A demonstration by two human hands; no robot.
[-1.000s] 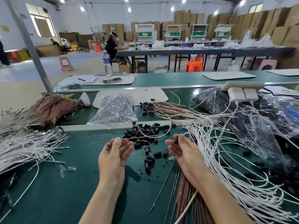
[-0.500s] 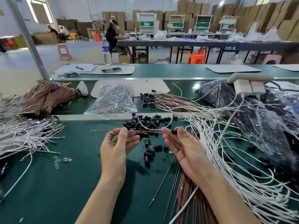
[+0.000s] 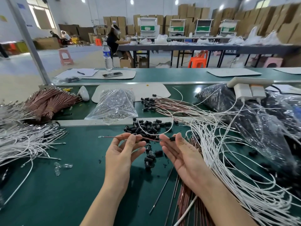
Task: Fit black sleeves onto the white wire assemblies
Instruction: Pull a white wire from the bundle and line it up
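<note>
Reddish-brown wire [image 3: 151, 139] pinched in fingers [image 3: 130, 139] of left hand [image 3: 123, 154] and right hand [image 3: 184, 156], black sleeve [image 3: 172, 138] between right fingertips [image 3: 178, 138].

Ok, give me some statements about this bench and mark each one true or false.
1. The left hand and right hand hold one reddish wire between them. True.
2. The black sleeve sits at the wire's left end. False: the right hand pinches it at the right end.
3. A pile of loose black sleeves lies on the green mat beyond the hands. True.
4. The water bottle lies on its side. False: it stands upright on the far bench.
</note>
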